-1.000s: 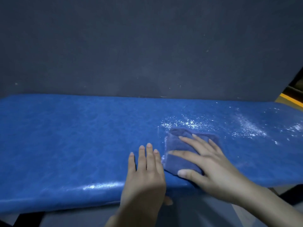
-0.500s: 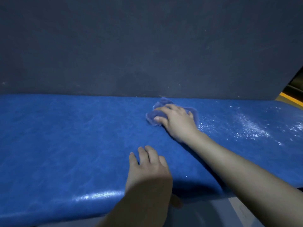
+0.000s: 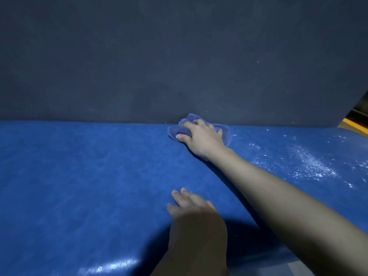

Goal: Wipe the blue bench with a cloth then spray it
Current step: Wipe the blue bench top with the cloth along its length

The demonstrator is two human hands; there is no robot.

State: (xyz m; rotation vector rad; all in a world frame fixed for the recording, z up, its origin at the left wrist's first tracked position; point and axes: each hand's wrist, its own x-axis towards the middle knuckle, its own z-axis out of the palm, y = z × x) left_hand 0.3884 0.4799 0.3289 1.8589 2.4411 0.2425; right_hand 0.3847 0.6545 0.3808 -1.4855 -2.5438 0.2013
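Note:
The blue bench [image 3: 79,176] runs across the whole view, padded and shiny. My right hand [image 3: 201,139] is stretched to the bench's far edge and presses a bunched blue cloth [image 3: 226,134] against the seat where it meets the wall. The fingers curl over the cloth and hide most of it. My left hand [image 3: 193,212] lies flat on the seat near the front edge, fingers spread, holding nothing. White droplets [image 3: 310,164] speckle the bench to the right of the cloth.
A dark grey wall [image 3: 159,56] rises straight behind the bench. At the far right edge there is a yellow strip [image 3: 354,124] past the wall's end. No spray bottle is in view.
My right hand has pushed the cloth from the front middle of the seat to the back edge by the wall. The left hand has stayed in place on the seat.

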